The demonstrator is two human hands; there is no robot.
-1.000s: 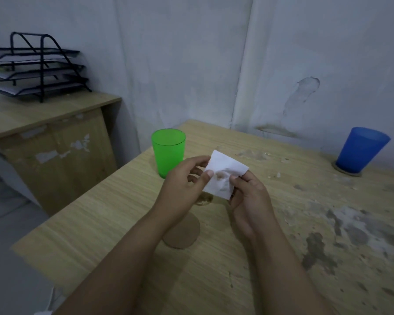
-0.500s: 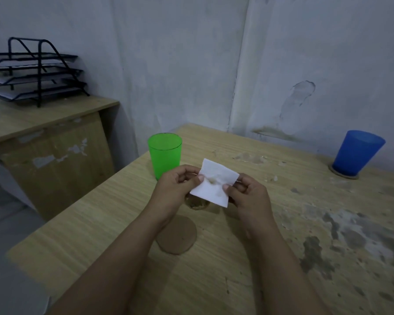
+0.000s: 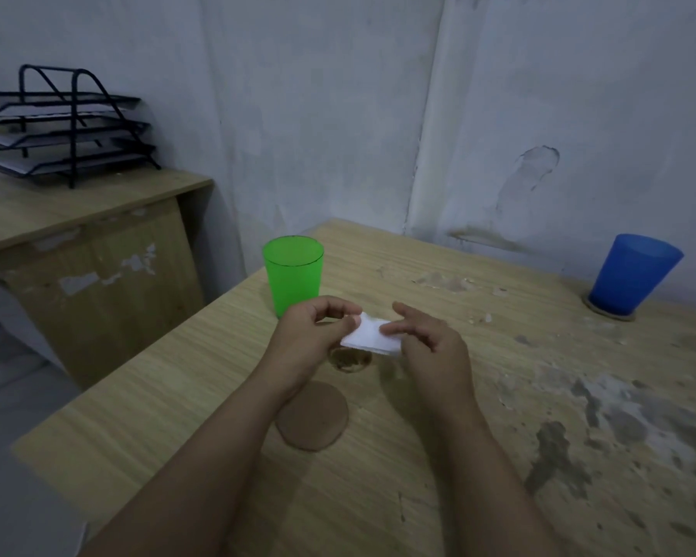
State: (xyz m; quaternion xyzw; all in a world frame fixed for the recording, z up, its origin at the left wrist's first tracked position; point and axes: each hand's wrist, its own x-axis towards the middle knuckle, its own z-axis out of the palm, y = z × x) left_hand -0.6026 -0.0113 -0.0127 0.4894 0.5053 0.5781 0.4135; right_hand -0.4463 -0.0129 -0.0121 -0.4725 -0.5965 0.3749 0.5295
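Observation:
I hold a small white tissue [image 3: 368, 336] folded over, just above the wooden table [image 3: 438, 456]. My left hand [image 3: 312, 341] pinches its left edge between thumb and fingers. My right hand [image 3: 430, 347] pinches its right side, with the forefinger laid across the top. Below the tissue a brownish stain [image 3: 349, 359] marks the table. A round brown coaster [image 3: 312, 416] lies nearer to me, under my left wrist. A green plastic cup [image 3: 293, 274] stands upright just beyond my left hand.
A blue plastic cup [image 3: 633, 273] stands on a coaster at the table's far right, close to the wall. The right part of the tabletop is worn and blotched. A black wire paper tray [image 3: 63, 126] sits on a second desk [image 3: 77, 219] to the left.
The tissue was held up open with a brown mark showing; now it is folded over and lowered toward the stain, both hands having dropped with it.

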